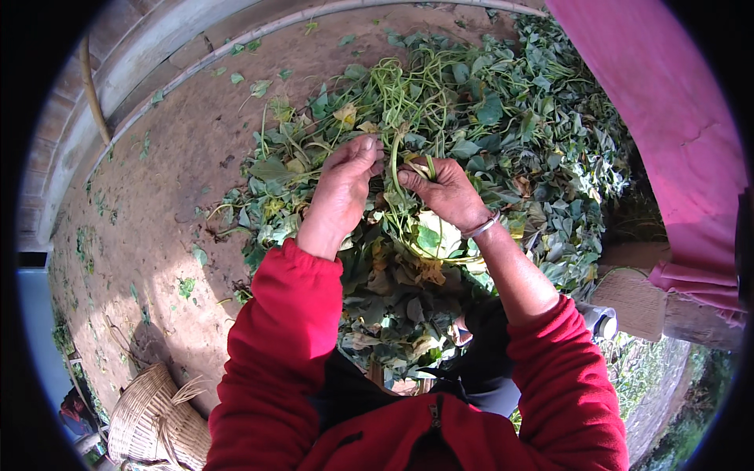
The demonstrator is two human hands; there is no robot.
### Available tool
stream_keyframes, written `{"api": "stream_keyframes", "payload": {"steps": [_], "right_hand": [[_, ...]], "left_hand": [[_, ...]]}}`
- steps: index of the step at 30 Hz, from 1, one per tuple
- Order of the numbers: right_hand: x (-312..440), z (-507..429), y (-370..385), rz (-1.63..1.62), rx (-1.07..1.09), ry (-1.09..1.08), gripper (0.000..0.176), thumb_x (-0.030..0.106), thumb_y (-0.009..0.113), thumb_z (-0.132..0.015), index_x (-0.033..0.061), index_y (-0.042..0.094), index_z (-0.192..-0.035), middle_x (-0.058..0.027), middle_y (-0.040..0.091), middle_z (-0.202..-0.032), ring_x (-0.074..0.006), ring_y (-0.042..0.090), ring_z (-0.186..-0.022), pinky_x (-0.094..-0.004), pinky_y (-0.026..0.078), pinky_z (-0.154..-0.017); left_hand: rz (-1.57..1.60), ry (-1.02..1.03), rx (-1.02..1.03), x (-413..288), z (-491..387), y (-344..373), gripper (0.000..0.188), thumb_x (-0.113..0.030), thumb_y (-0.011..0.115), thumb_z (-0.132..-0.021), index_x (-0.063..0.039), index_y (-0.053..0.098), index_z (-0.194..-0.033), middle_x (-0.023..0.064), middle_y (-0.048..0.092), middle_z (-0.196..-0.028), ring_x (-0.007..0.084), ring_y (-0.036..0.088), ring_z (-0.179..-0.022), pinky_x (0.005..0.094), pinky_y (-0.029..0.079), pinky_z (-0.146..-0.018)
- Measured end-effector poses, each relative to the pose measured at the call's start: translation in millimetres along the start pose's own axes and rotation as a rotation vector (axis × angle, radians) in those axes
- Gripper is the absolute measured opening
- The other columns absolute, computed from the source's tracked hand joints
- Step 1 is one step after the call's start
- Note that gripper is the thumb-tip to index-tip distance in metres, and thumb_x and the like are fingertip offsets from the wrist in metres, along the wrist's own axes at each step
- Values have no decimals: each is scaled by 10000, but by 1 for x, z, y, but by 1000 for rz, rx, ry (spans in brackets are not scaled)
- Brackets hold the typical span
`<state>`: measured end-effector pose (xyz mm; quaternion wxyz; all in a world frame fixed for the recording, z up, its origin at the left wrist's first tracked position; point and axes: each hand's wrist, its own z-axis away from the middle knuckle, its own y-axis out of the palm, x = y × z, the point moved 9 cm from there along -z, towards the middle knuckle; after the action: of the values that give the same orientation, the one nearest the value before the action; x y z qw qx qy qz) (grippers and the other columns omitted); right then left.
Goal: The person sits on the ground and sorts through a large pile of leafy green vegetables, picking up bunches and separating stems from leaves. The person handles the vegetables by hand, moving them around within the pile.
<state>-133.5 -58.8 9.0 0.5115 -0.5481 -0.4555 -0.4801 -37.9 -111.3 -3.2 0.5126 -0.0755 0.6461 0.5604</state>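
Observation:
My right hand [439,187] pinches a cut piece of green leaf stalk [432,168] between thumb and fingers; a bangle sits on that wrist. Left of it my left hand [349,176] is raised with its fingers curled together, and whether they grip anything cannot be made out. A thicker pale green stem [394,162] runs between the two hands. Both are above a large heap of broad-leaved vine cuttings [489,141], partly yellowed. Beyond my fingers lies a tangle of long bare green stalks [406,88]. Loose leaves [406,306] also cover the ground between my legs.
A wicker basket [153,418] lies tipped at the lower left on bare earth [147,235]. Pink cloth [654,118] hangs along the right. Below it are a woven-topped seat [630,303] and a capped bottle [602,324]. A pole [93,88] leans at the upper left.

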Motion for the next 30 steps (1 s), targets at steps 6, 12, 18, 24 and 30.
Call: {"api": "stream_keyframes", "payload": {"steps": [6,12,18,24,30], "right_hand": [[1,-2,-13,-99,-114,-4,112,100,551,-812,5,593,-851,28,583,-718,-40,450,-657,-234,417,-596],[14,-2,-46,428,-396,-224,156,103,609,-734,-6,589,-844,-160,585,-728,-273,561,-650,-306,441,-623],[-3,-8,-87,430,-377,-124,197,165,533,-822,-13,525,-739,-112,532,-641,-155,473,-571,-293,400,-563],[1,4,-34,138,-113,-74,201,196,492,-853,-3,523,-854,-69,539,-658,-128,477,-612,-271,410,-586],[22,9,-3,288,-25,-61,276,229,639,-755,7,553,-895,-48,559,-680,-67,446,-641,-241,417,-607]], "left_hand": [[-610,-29,104,21,11,17,133,-102,574,-772,18,563,-828,6,535,-706,72,469,-649,217,384,-598],[-628,-100,188,24,13,20,135,-123,539,-801,-15,548,-719,-1,522,-638,72,438,-562,207,352,-532],[-296,-119,88,16,8,8,127,-142,545,-811,-26,543,-761,38,550,-681,102,479,-564,227,388,-527],[-288,-24,-17,6,2,-4,130,-143,577,-795,-22,544,-760,32,539,-669,102,468,-519,234,378,-477],[-369,36,-100,4,2,-2,147,-144,616,-766,-12,564,-729,-1,528,-611,53,445,-489,190,332,-428]]}}
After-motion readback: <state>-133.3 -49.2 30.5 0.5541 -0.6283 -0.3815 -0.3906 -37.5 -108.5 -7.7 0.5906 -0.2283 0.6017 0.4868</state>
